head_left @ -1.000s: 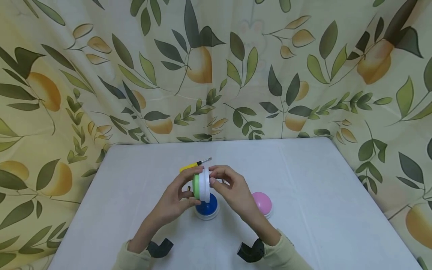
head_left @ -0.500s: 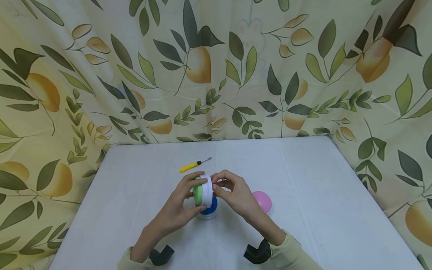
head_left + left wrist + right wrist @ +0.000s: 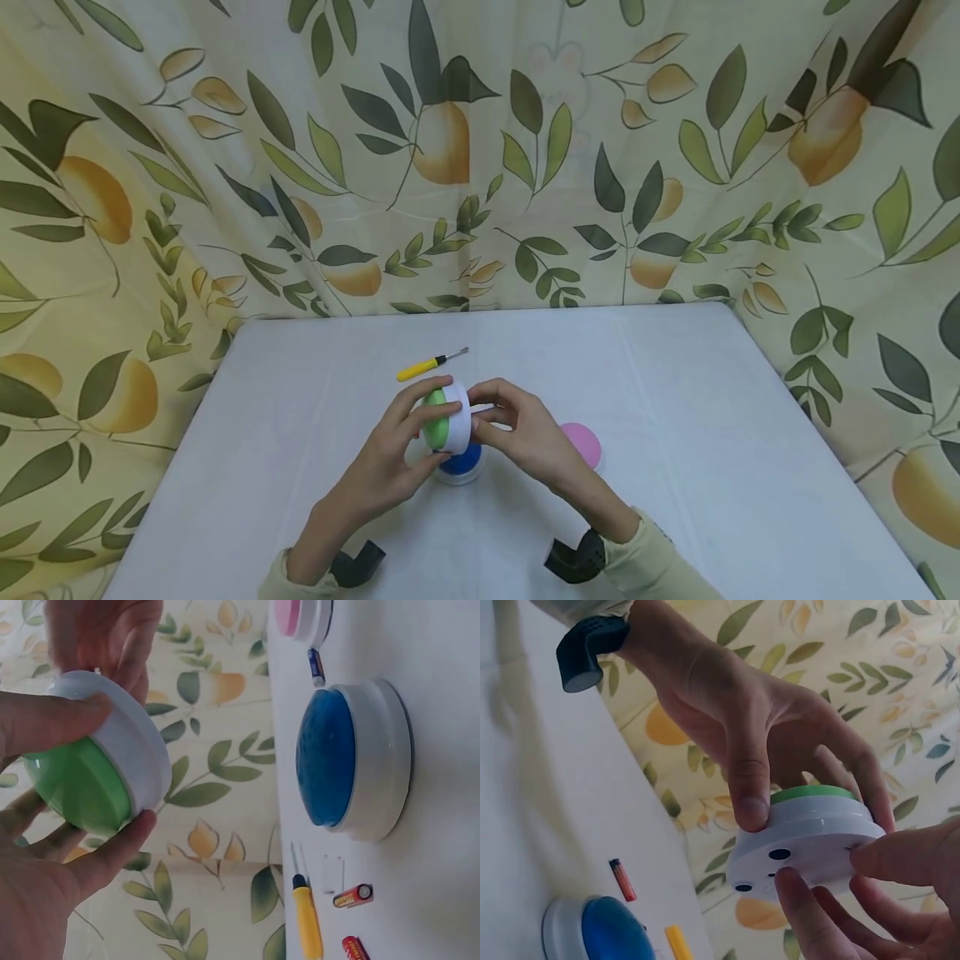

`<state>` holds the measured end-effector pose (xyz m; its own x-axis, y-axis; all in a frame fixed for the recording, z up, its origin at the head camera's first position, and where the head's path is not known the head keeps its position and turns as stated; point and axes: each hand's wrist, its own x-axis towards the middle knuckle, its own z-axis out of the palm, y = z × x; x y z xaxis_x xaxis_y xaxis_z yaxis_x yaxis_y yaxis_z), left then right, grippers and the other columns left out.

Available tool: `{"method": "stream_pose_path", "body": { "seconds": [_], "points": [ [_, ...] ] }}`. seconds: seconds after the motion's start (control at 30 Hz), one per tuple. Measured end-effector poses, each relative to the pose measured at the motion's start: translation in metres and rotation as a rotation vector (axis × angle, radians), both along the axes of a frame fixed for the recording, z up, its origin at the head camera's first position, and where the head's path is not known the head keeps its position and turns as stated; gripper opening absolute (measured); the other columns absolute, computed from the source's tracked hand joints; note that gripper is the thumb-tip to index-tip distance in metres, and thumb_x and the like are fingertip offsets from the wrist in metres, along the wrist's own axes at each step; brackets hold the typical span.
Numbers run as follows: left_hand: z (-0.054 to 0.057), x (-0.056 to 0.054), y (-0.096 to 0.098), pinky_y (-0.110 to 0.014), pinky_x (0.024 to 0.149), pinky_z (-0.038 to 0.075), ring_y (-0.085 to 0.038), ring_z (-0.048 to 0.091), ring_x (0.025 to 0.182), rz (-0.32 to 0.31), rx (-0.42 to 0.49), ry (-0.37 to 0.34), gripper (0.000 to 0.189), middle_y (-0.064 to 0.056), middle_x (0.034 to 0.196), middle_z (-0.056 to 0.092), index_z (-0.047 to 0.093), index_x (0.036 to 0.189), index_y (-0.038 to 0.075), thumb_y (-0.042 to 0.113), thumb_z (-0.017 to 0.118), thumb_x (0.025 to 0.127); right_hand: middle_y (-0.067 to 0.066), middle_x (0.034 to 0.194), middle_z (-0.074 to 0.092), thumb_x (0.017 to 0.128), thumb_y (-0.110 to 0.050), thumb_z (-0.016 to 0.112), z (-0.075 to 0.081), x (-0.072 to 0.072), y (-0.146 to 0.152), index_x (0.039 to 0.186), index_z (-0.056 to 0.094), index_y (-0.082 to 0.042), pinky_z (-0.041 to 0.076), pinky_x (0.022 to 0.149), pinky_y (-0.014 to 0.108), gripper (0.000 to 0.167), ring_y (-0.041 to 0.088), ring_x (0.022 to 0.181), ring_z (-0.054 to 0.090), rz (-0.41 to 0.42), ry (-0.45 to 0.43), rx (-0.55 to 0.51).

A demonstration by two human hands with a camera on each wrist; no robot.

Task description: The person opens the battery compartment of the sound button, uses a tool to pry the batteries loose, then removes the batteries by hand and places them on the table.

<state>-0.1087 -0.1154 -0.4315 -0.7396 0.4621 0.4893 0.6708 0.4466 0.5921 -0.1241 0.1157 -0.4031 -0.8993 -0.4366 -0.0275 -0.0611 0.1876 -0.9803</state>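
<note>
My left hand (image 3: 378, 467) grips a round push button (image 3: 458, 421) with a green dome and a white base, tipped on its side above the table. In the left wrist view its thumb and fingers span the button's rim. My right hand (image 3: 528, 433) is at the white underside. In the right wrist view, the right thumb and a fingertip touch that underside (image 3: 825, 859), which has dark round spots; whether anything small lies under them is hidden. Below stands a similar blue button (image 3: 330, 757), partly covered by the held one in the head view.
A pink button (image 3: 582, 445) sits to the right. Behind the hands lies a yellow screwdriver (image 3: 420, 368). The left wrist view shows a red battery (image 3: 352, 895), another red one at the bottom edge, a blue battery (image 3: 316, 667) and a small clear piece (image 3: 333, 874).
Over the last second both hands have come slightly nearer with the green button, whose dome now shows more. The screwdriver has come fully into sight. In the last half second, little has moved.
</note>
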Motion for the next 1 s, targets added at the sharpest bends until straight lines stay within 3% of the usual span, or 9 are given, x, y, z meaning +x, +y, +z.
{"method": "stream_pose_path", "body": {
  "seconds": [0.13, 0.5, 1.0],
  "points": [
    [0.0015, -0.0001, 0.0007, -0.044, 0.114, 0.050, -0.026, 0.040, 0.152, -0.002, -0.011, 0.016, 0.082, -0.002, 0.161, 0.042, 0.060, 0.140, 0.023, -0.006, 0.092, 0.071, 0.020, 0.141, 0.061, 0.101, -0.006, 0.066, -0.0013, 0.0003, 0.0007, 0.139, 0.057, -0.003, 0.062, 0.093, 0.033, 0.038, 0.028, 0.116, 0.073, 0.011, -0.005, -0.002],
    [0.0004, 0.0015, 0.0019, -0.044, 0.111, 0.052, -0.029, 0.039, 0.150, 0.009, -0.085, 0.108, 0.083, -0.006, 0.161, 0.042, 0.061, 0.141, 0.022, -0.008, 0.092, 0.070, 0.021, 0.130, 0.068, 0.098, -0.001, 0.067, -0.0070, 0.0045, -0.0037, 0.135, 0.060, -0.001, 0.064, 0.085, 0.031, 0.038, 0.028, 0.108, 0.075, -0.050, 0.017, -0.028],
    [-0.0049, -0.0025, 0.0041, -0.042, 0.115, 0.049, -0.026, 0.039, 0.151, 0.027, -0.107, 0.118, 0.083, -0.003, 0.161, 0.043, 0.062, 0.142, 0.024, -0.005, 0.093, 0.071, 0.028, 0.126, 0.072, 0.097, 0.001, 0.065, -0.0100, 0.0080, -0.0057, 0.135, 0.062, 0.009, 0.064, 0.082, 0.032, 0.038, 0.033, 0.107, 0.077, -0.140, -0.042, -0.090]
  ]
}}
